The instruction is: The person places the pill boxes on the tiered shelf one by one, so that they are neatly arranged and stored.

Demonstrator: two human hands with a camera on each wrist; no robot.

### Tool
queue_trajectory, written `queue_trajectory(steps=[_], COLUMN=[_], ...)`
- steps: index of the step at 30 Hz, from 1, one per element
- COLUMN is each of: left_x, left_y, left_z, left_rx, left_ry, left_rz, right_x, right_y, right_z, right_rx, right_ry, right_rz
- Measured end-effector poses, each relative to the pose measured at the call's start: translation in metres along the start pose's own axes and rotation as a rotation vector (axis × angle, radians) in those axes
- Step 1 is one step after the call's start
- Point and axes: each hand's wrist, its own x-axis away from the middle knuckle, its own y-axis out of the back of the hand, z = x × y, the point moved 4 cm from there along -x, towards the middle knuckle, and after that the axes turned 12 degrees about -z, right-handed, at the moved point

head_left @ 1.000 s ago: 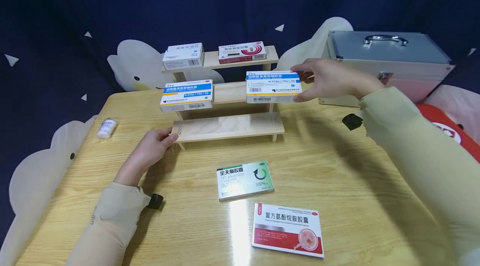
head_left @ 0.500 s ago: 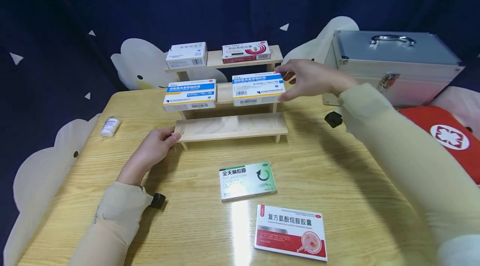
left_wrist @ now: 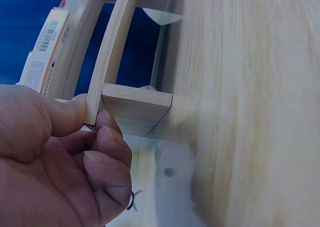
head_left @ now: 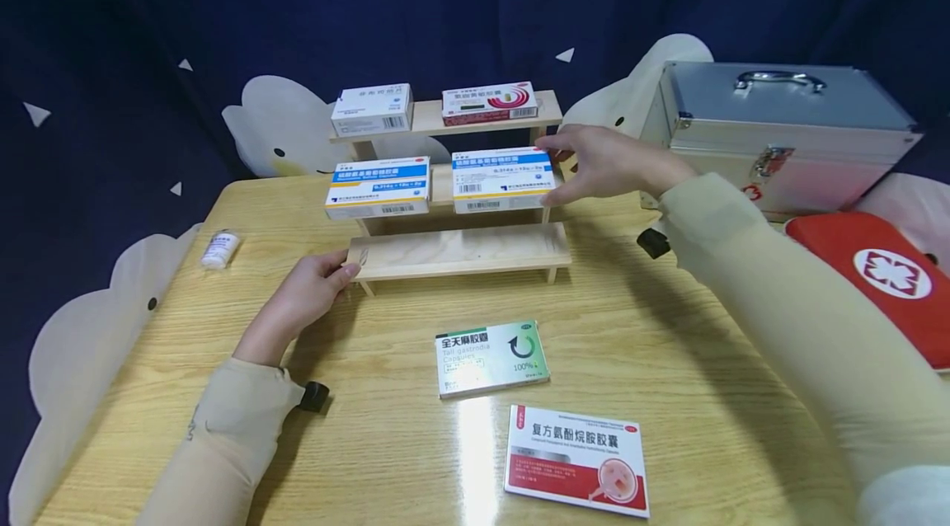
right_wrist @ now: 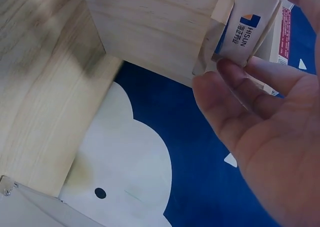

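The person's right hand [head_left: 604,162] has the right end of a white, blue-banded cardboard medicine box [head_left: 503,178] pinched between thumb and fingers, the thumb at its near corner, the hand no wider than the box's short side. The box lies directly to the left of that hand, at the right part of the middle shelf of a pale wooden three-tier rack [head_left: 458,252], its long axis running left to right along the shelf. A matching blue-and-white carton [head_left: 378,186] sits to its left, a narrow gap between them. I can't quite tell from here whether the held box bears fully on the shelf. The left hand [head_left: 304,291], farther from it, pinches the left end of the rack's lowest tier above the wooden worktop [head_left: 371,427].
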Motion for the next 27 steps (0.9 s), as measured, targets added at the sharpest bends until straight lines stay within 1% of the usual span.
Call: queue_trajectory(steps=[3, 11, 18, 22, 27], left_x=[0.0006, 0.0002, -0.0001, -0.0002, -0.0006], left_y=[0.0001, -0.0001, -0.0008, -0.0013, -0.0008], left_z=[-0.0002, -0.0008, -0.0006, -0.0005, -0.0004], left_rx=[0.002, 0.002, 0.003, 0.0, 0.002], left_ry=[0.006, -0.021, -0.01, -0.003, -0.013], left_rz=[0.004, -0.004, -0.003, 0.002, -0.004], right_x=[0.0001, -0.0025, -0.0021, -0.0034, -0.0046], right_y=[-0.0018, -0.0045, -0.0042, -0.0042, -0.0034], right_z=[0.0019, 0.0058, 0.0074, 0.0079, 0.0078], right_rx=[0.014, 0.053, 0.084, 0.092, 0.109], right_ry=[-0.007, -0.025, -0.064, -0.059, -0.045], right_rz=[0.01, 0.031, 0.068, 0.081, 0.076])
